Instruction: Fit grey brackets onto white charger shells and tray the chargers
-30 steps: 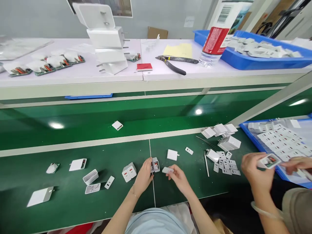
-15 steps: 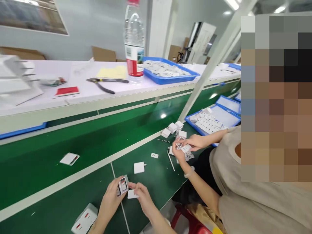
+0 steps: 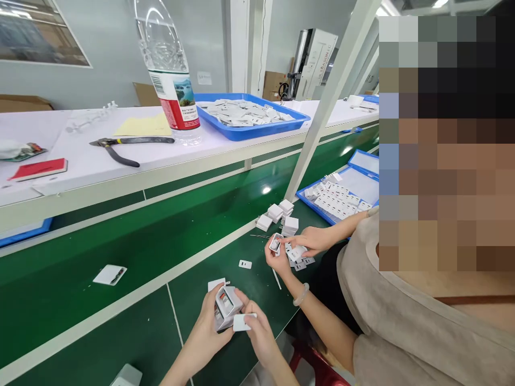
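A: State the condition of the left hand (image 3: 207, 328).

B: It is near the middle of the scene, above the green desk (image 3: 153, 321). Its fingers are closed around a pair of white housings (image 3: 229, 307), set side by side. Openings are visible, with a red part inside the right one.

A: State the condition of the right hand (image 3: 261, 331).

B: It is just right of the housings. Its fingers are pinched together on a flat white plate (image 3: 241, 323), at the near right side of the housings. One finger extends toward their right side; whether it touches cannot be confirmed.

A: List the nearby items.

B: A white block (image 3: 215, 283) with a metal prong is just beyond the housings, partly hidden. Farther right lies a slotted plate (image 3: 245, 264). To the left, on the green surface, lies a white unit (image 3: 108, 274) with components exposed at its right end.

A: Describe the right side.

B: A co-worker's hand (image 3: 279, 262) holds an open housing (image 3: 276, 242); the co-worker's other hand (image 3: 317, 240) is at some white plates (image 3: 298, 253). White blocks (image 3: 275, 213) are grouped beyond.

A: And the raised shelf (image 3: 161, 166)?

B: Left to right: pliers (image 3: 140, 140), bottle (image 3: 177, 99), blue tray (image 3: 249, 133) of white pieces.
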The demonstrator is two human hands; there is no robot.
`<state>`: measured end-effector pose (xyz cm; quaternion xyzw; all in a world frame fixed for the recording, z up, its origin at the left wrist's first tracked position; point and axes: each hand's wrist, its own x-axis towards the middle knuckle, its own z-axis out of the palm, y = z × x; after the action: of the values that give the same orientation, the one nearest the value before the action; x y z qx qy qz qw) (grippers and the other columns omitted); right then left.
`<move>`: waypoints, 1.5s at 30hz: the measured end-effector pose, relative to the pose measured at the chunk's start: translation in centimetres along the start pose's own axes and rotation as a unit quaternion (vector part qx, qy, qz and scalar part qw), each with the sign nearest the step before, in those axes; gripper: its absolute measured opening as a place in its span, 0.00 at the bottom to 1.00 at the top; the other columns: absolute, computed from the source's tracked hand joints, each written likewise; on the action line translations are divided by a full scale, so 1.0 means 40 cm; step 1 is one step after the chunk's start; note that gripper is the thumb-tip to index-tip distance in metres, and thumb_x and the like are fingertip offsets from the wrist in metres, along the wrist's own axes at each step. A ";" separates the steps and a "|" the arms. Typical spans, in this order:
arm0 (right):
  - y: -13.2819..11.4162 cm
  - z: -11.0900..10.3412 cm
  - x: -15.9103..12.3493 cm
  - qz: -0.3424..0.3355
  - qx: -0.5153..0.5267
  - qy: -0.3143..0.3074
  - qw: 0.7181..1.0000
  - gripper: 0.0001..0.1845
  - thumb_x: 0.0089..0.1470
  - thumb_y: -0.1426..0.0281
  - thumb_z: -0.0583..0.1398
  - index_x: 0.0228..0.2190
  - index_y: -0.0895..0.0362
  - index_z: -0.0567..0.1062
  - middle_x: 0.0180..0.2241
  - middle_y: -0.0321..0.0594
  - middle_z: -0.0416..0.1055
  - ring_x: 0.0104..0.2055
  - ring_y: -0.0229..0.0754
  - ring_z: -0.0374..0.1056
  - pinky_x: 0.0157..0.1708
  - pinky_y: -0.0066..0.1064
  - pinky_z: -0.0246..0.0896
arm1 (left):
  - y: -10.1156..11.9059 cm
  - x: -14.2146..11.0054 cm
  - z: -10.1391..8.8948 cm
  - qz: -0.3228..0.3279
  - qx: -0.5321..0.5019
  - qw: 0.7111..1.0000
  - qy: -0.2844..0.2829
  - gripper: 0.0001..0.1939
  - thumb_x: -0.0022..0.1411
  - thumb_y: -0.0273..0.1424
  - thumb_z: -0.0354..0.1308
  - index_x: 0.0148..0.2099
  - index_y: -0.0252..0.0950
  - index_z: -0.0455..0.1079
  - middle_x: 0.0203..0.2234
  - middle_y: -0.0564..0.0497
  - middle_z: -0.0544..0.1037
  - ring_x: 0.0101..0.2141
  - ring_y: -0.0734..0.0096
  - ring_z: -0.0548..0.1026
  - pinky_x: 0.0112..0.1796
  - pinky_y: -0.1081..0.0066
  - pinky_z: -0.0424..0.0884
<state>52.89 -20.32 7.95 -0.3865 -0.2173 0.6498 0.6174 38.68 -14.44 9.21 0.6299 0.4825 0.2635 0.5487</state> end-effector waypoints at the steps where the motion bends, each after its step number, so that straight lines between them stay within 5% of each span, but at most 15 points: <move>1: -0.015 -0.001 0.003 0.004 0.005 0.002 1.000 0.22 0.47 0.57 0.66 0.21 0.56 0.62 0.60 0.43 0.62 0.61 0.52 0.56 0.53 0.34 0.53 | 0.012 0.003 -0.002 -0.001 -0.008 1.000 -0.010 0.35 0.55 0.36 0.60 0.62 0.43 0.51 0.59 0.42 0.62 0.55 0.57 0.68 0.51 0.60 0.69; 5: -0.054 0.013 0.012 -0.004 0.049 -0.008 0.999 0.20 0.47 0.58 0.66 0.21 0.56 0.63 0.58 0.42 0.63 0.61 0.51 0.56 0.53 0.35 0.55 | 0.057 0.006 -0.002 0.009 -0.033 0.998 0.051 0.36 0.54 0.38 0.63 0.60 0.43 0.50 0.54 0.44 0.70 0.51 0.58 0.72 0.46 0.61 0.73; 10: -0.049 0.042 0.028 -0.016 0.066 -0.025 0.997 0.17 0.50 0.55 0.63 0.26 0.55 0.68 0.42 0.43 0.71 0.46 0.48 0.65 0.46 0.37 0.61 | 0.084 0.017 0.029 0.125 0.020 0.973 0.191 0.36 0.51 0.34 0.65 0.59 0.42 0.53 0.52 0.44 0.72 0.54 0.55 0.70 0.52 0.55 0.68; 14: -0.085 0.016 0.031 -0.071 -0.063 -0.019 0.995 0.19 0.54 0.53 0.59 0.25 0.55 0.66 0.39 0.44 0.71 0.42 0.48 0.64 0.44 0.40 0.61 | 0.083 0.038 0.032 0.187 0.056 0.964 0.178 0.35 0.54 0.31 0.63 0.60 0.45 0.51 0.54 0.46 0.71 0.57 0.58 0.68 0.53 0.57 0.69; 16: -0.129 -0.004 0.022 -0.168 -0.215 0.018 0.962 0.18 0.59 0.56 0.55 0.26 0.56 0.68 0.45 0.46 0.70 0.46 0.50 0.61 0.48 0.41 0.58 | 0.079 0.047 0.027 0.200 0.064 0.964 0.166 0.35 0.55 0.28 0.61 0.61 0.46 0.49 0.54 0.47 0.72 0.56 0.61 0.69 0.53 0.58 0.69; 18: -0.176 -0.014 0.009 -0.245 -0.376 0.010 0.894 0.13 0.62 0.61 0.52 0.35 0.54 0.71 0.46 0.47 0.70 0.47 0.50 0.59 0.48 0.41 0.55 | 0.076 0.055 0.022 0.214 0.074 0.960 0.164 0.36 0.56 0.28 0.60 0.62 0.46 0.48 0.55 0.47 0.71 0.57 0.62 0.68 0.53 0.58 0.69; 21: -0.225 -0.004 -0.002 -0.278 -0.524 -0.083 0.801 0.16 0.63 0.69 0.49 0.51 0.52 0.66 0.31 0.42 0.70 0.43 0.48 0.59 0.44 0.38 0.57 | 0.074 0.067 0.019 0.230 0.088 0.956 0.162 0.36 0.57 0.28 0.60 0.63 0.45 0.47 0.55 0.46 0.71 0.58 0.61 0.66 0.54 0.58 0.68; 25: -0.236 0.026 0.004 -0.326 -0.577 -0.092 0.743 0.25 0.61 0.76 0.47 0.59 0.53 0.58 0.27 0.39 0.66 0.41 0.47 0.61 0.41 0.37 0.60 | 0.073 0.077 0.025 0.222 0.089 0.958 0.157 0.37 0.58 0.28 0.60 0.64 0.44 0.46 0.55 0.44 0.71 0.58 0.60 0.67 0.54 0.58 0.69; 29: -0.221 0.057 0.008 -0.376 -0.624 -0.105 0.677 0.26 0.54 0.79 0.51 0.55 0.58 0.63 0.33 0.44 0.69 0.38 0.46 0.61 0.36 0.35 0.62 | 0.071 0.078 0.026 0.213 0.086 0.964 0.132 0.38 0.58 0.30 0.61 0.64 0.46 0.44 0.55 0.45 0.70 0.56 0.61 0.69 0.53 0.58 0.70; 31: -0.214 0.064 0.005 -0.382 -0.633 -0.101 0.666 0.25 0.51 0.80 0.53 0.52 0.58 0.65 0.34 0.45 0.70 0.38 0.45 0.62 0.36 0.35 0.63 | 0.071 0.076 0.024 0.216 0.089 0.964 0.129 0.39 0.58 0.31 0.61 0.64 0.47 0.44 0.55 0.45 0.71 0.56 0.61 0.69 0.53 0.58 0.70; 34: -0.205 0.051 -0.005 -0.372 -0.582 -0.080 0.718 0.17 0.55 0.79 0.52 0.45 0.56 0.68 0.35 0.44 0.72 0.38 0.44 0.62 0.37 0.36 0.63 | 0.076 0.072 0.019 0.226 0.086 0.961 0.133 0.38 0.58 0.28 0.61 0.64 0.49 0.44 0.55 0.47 0.71 0.57 0.62 0.68 0.54 0.58 0.67; 37: -0.200 0.021 -0.005 -0.318 -0.428 -0.042 0.845 0.07 0.61 0.73 0.52 0.32 0.55 0.68 0.37 0.43 0.73 0.40 0.43 0.65 0.39 0.35 0.64 | 0.090 0.062 0.013 0.190 0.027 0.973 0.130 0.39 0.55 0.27 0.61 0.63 0.49 0.45 0.54 0.48 0.71 0.55 0.62 0.70 0.53 0.60 0.67; 40: -0.196 0.009 0.013 -0.215 -0.228 0.001 0.950 0.16 0.61 0.62 0.56 0.24 0.56 0.65 0.40 0.44 0.73 0.43 0.44 0.69 0.43 0.35 0.66 | 0.099 0.029 -0.002 0.081 -0.107 0.985 0.109 0.42 0.52 0.31 0.64 0.63 0.47 0.45 0.51 0.47 0.72 0.48 0.63 0.74 0.47 0.64 0.70; 45: -0.163 0.063 0.043 -0.052 -0.110 0.007 0.993 0.22 0.48 0.54 0.66 0.24 0.57 0.65 0.34 0.40 0.71 0.32 0.41 0.70 0.36 0.35 0.68 | 0.016 -0.112 -0.019 -0.050 -0.291 0.955 0.026 0.49 0.47 0.45 0.68 0.64 0.42 0.46 0.41 0.46 0.76 0.36 0.64 0.76 0.39 0.67 0.70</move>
<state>55.21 -17.23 14.03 -0.4448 -0.3024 0.5863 0.6058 36.45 -18.09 10.92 0.4113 0.4299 0.3807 0.7079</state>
